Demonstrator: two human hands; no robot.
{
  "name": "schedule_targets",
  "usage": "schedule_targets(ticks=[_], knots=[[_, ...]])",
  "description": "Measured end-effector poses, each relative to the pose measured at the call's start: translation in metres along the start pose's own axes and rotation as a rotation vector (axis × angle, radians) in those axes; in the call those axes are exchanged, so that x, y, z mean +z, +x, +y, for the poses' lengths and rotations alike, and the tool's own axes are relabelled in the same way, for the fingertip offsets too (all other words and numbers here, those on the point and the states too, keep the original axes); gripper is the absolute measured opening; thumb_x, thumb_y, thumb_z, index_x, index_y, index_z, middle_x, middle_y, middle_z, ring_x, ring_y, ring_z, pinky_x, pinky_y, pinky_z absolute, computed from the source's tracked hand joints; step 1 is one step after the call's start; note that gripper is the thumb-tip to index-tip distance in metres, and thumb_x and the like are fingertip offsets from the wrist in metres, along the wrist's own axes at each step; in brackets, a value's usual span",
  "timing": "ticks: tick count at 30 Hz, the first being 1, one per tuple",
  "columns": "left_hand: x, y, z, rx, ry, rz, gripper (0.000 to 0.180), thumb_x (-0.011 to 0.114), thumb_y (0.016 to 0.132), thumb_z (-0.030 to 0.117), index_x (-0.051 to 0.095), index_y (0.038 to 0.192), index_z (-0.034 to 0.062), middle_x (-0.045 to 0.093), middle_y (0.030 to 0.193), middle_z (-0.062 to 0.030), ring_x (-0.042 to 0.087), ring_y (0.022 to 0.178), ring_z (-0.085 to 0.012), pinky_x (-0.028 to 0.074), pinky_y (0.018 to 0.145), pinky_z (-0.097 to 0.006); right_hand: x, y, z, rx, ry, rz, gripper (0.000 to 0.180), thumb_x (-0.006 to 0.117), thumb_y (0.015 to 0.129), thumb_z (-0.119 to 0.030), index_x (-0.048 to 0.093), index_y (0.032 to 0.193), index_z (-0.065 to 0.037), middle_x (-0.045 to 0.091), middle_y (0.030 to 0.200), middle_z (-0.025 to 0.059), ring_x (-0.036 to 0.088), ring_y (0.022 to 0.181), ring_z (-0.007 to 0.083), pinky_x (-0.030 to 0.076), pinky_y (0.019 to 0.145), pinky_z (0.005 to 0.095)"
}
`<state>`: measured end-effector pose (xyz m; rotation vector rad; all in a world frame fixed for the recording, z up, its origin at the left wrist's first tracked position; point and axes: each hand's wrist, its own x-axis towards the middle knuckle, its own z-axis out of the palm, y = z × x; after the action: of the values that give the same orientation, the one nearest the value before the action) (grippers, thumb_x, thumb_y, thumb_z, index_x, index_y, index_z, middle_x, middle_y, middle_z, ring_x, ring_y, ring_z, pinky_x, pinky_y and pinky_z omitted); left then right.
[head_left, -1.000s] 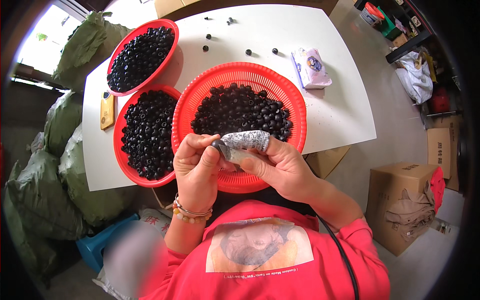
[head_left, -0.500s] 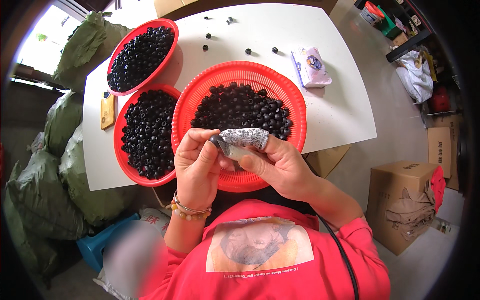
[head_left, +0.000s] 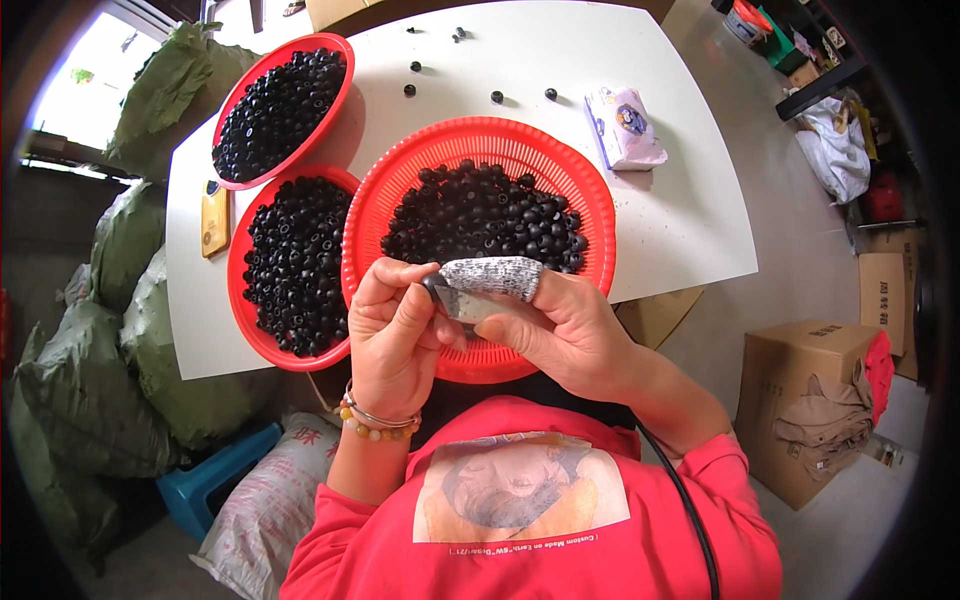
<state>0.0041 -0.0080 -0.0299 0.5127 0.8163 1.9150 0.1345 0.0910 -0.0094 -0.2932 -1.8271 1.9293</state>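
Over the near part of a large red basket [head_left: 604,235], my left hand [head_left: 388,325] pinches a small, round black piece [head_left: 434,281] between thumb and fingertips. My right hand [head_left: 580,335] grips a flat, thin metal blade [head_left: 475,305], its end against the black piece. A grey knitted sleeve [head_left: 490,277] covers the right index finger, which lies along the blade's far side; the thumb presses the near side. Many similar black pieces [head_left: 480,215] fill the basket behind the hands. The blade's grip end is hidden in my right hand.
Two more red baskets of black pieces, a far one [head_left: 349,90] and a near one [head_left: 238,290], stand at left. A yellow object [head_left: 215,220], a tissue pack [head_left: 627,128] and several loose pieces [head_left: 497,97] lie on the white table [head_left: 690,200]. A cardboard box [head_left: 790,400] stands at right.
The blade has turned a little, showing more of its flat face, and my right thumb sits slightly lower. A blurred pale shape at lower left is gone, uncovering a sack.
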Motion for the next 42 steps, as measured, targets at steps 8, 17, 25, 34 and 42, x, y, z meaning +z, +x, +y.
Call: schedule_targets(ticks=[8, 17, 25, 34, 42], knots=[[0.006, 0.000, 0.000, 0.101, 0.156, 0.100, 0.008, 0.052, 0.082, 0.001, 0.052, 0.090, -0.0010, 0.055, 0.082, -0.0082, 0.056, 0.057, -0.0118, 0.051, 0.051, -0.024, 0.002, -0.001, 0.009, 0.021, 0.041, 0.026, 0.027, 0.050, 0.085, -0.008, 0.049, 0.110, 0.000, 0.059, 0.095, 0.0079, 0.056, 0.088, 0.0117, 0.045, 0.076, 0.0248], [0.009, 0.004, 0.000, -0.008, 0.027, 0.070, 0.013, 0.048, 0.086, 0.012, 0.048, 0.096, 0.0029, 0.053, 0.073, -0.0046, 0.051, 0.053, -0.0087, 0.047, 0.047, -0.022, 0.005, 0.002, 0.003, 0.095, 0.356, 0.008, 0.028, 0.047, 0.087, -0.009, 0.046, 0.113, 0.002, 0.056, 0.100, 0.0060, 0.052, 0.090, 0.0086, 0.042, 0.080, 0.0231], [0.008, 0.004, 0.004, -0.126, -0.149, 0.052, 0.014, 0.040, 0.091, 0.020, 0.046, 0.093, 0.0082, 0.052, 0.067, -0.0037, 0.044, 0.047, -0.0055, 0.041, 0.039, -0.020, 0.000, 0.002, 0.001, -0.004, 0.155, -0.012, 0.028, 0.049, 0.086, -0.008, 0.047, 0.112, 0.001, 0.058, 0.099, 0.0083, 0.054, 0.090, 0.0112, 0.042, 0.080, 0.0248], [0.010, 0.005, 0.005, -0.132, -0.091, 0.055, 0.013, 0.041, 0.090, 0.020, 0.047, 0.090, 0.0085, 0.052, 0.065, -0.0032, 0.043, 0.044, -0.0052, 0.041, 0.037, -0.020, -0.003, 0.001, 0.001, -0.026, 0.042, 0.008, 0.028, 0.052, 0.084, -0.010, 0.050, 0.110, -0.001, 0.059, 0.097, 0.0104, 0.058, 0.089, 0.0147, 0.044, 0.076, 0.0256], [0.015, 0.006, 0.003, -0.046, -0.015, 0.084, 0.007, 0.043, 0.089, 0.011, 0.047, 0.090, 0.0061, 0.054, 0.066, -0.0057, 0.046, 0.044, -0.0073, 0.045, 0.038, -0.023, -0.008, 0.001, 0.004, -0.008, -0.010, 0.006, 0.028, 0.054, 0.082, -0.011, 0.051, 0.108, -0.001, 0.060, 0.095, 0.0115, 0.059, 0.088, 0.0165, 0.045, 0.075, 0.0266]])
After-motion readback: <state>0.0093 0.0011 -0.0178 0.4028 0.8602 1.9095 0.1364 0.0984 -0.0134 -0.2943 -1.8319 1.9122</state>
